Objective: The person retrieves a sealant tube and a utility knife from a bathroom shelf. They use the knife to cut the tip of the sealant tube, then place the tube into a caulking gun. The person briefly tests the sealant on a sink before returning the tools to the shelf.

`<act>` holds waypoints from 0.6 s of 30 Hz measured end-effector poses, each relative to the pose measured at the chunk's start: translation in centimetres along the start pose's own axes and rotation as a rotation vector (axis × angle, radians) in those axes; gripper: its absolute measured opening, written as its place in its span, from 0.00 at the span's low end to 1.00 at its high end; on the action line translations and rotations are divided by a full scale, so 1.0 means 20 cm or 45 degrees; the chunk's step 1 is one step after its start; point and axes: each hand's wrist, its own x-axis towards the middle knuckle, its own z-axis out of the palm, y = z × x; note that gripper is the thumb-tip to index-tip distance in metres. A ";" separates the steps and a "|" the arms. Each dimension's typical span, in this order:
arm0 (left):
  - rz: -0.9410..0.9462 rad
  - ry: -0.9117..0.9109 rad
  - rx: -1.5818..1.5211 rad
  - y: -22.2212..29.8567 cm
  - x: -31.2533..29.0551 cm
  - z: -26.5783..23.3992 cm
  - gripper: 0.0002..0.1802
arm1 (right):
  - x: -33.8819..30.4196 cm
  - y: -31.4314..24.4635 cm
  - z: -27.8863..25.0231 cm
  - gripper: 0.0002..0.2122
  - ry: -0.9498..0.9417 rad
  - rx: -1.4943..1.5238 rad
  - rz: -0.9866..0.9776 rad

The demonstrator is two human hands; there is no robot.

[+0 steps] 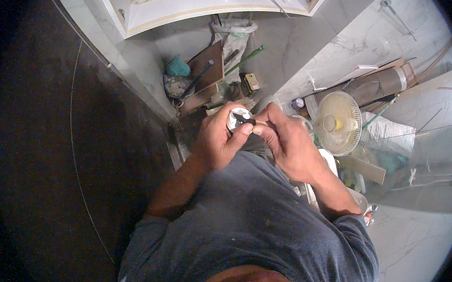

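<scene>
Hands (218,140) close together, turned inward

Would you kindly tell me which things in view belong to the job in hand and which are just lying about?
In use:
- white round piece, in the left hand
- black piece across it, apparently held by the right hand

Seemingly just lying about:
- round fan
- brown board
- teal bundle
- small yellowish box
</scene>
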 end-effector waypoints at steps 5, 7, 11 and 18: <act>0.013 -0.005 -0.005 -0.01 0.00 0.01 0.16 | 0.00 0.01 0.00 0.09 -0.002 -0.007 0.036; -0.087 -0.095 -0.172 -0.04 0.00 -0.02 0.15 | -0.01 0.02 0.01 0.09 0.014 0.006 -0.062; -0.340 -0.312 -0.597 -0.10 -0.01 -0.07 0.15 | -0.01 0.00 0.02 0.09 -0.025 0.012 -0.113; -0.074 -0.318 -0.418 -0.13 0.05 -0.09 0.31 | 0.01 0.00 0.04 0.09 0.051 0.021 -0.040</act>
